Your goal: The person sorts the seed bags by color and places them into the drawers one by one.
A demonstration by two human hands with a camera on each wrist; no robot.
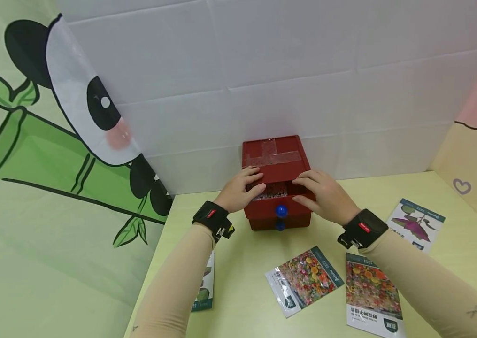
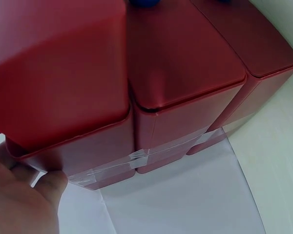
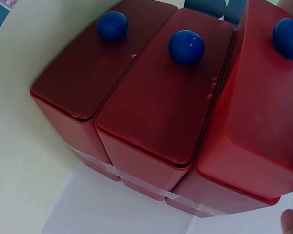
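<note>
A red drawer box point(image 1: 278, 174) stands at the back of the tabletop point(image 1: 238, 281), its top drawer point(image 1: 259, 206) jutting out with speckled contents point(image 1: 274, 190) inside. The left hand point(image 1: 238, 190) is at the box's left side, its grip loose, thumb apart from the fingers; the right hand point(image 1: 327, 195) is at the right side, its grip half-open. Whether either presses the drawer, I cannot tell. Printed packets point(image 1: 304, 280) lie nearer the person.
</note>
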